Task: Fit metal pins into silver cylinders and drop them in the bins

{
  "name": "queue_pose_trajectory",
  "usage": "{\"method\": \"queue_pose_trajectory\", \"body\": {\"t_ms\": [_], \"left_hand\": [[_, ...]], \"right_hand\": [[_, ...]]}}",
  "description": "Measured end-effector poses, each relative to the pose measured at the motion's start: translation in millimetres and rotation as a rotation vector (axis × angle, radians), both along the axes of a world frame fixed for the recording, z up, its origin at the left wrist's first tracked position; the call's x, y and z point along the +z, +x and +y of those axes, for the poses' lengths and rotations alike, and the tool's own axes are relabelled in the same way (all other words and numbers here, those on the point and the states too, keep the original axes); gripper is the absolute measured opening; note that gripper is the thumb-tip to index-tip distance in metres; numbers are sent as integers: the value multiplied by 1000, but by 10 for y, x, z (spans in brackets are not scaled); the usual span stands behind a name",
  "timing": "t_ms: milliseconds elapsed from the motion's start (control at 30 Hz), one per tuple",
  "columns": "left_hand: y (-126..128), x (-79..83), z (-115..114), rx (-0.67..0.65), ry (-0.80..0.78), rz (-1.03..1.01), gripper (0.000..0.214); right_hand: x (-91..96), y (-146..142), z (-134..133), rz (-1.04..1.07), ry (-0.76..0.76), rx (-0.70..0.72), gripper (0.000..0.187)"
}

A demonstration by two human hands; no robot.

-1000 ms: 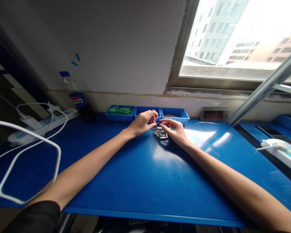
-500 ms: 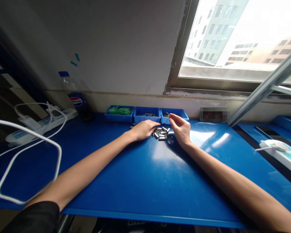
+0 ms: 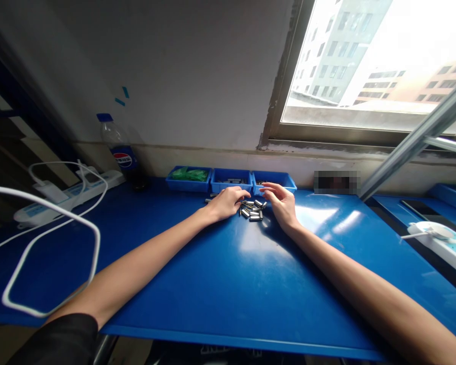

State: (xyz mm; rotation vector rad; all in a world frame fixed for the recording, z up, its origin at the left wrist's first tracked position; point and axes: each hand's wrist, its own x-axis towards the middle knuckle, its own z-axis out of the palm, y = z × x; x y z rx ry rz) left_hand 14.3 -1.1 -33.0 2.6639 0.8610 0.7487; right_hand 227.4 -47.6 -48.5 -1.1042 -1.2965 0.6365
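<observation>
A small pile of silver and dark metal cylinders with thin brass-coloured pieces (image 3: 255, 215) lies on the blue table (image 3: 228, 284). At the pile's left edge is my left hand (image 3: 225, 204), with its index finger stretched over the pieces and its thumb apart below; no held part is visible. My right hand (image 3: 284, 207) hovers just right of the pile, fingers spread and curved, nothing visible between them. Behind the hands stand a middle blue bin (image 3: 231, 188) holding grey metal pieces and a right blue bin (image 3: 285, 181) with small parts, partly covered by my right fingers.
A left blue bin (image 3: 189, 187) contains green material. Further left are a cola bottle (image 3: 123, 159), a power strip (image 3: 66, 200) and a looping white cable (image 3: 95, 243) over my left forearm. Another power strip (image 3: 446, 246) and a phone (image 3: 421, 210) lie at right.
The slim part between my right fingertips no longer shows, and those fingers have spread apart and lowered slightly beside the pile. My left hand stays at the pile.
</observation>
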Motion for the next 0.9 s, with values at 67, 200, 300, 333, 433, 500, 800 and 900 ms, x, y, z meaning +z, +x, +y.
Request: {"method": "queue_pose_trajectory", "body": {"t_ms": [67,200,300,333,433,500,800,900], "left_hand": [[-1,-9,9,-4,-3,-26,39],[-14,-10,30,-11,-5,-53,41],[-28,-10,51,-22,-7,-69,44],[-32,-10,58,-27,-10,-72,44],[-42,-5,71,-35,-15,-70,44],[-49,9,74,-18,-11,-70,42],[-72,53,72,-69,-42,-6,38],[-65,18,79,-42,-47,18,36]], "right_hand": [[0,-1,1,6,-3,9,28],[3,-4,-3,11,-6,15,24],[15,-7,-14,-3,-12,14,23],[20,-8,-18,-10,-16,12,23],[31,-13,-27,-21,-22,13,22],[35,-16,-29,-20,-21,17,21],[19,-6,-20,-38,-30,27,20],[20,-6,-19,-43,-32,27,20]]}}
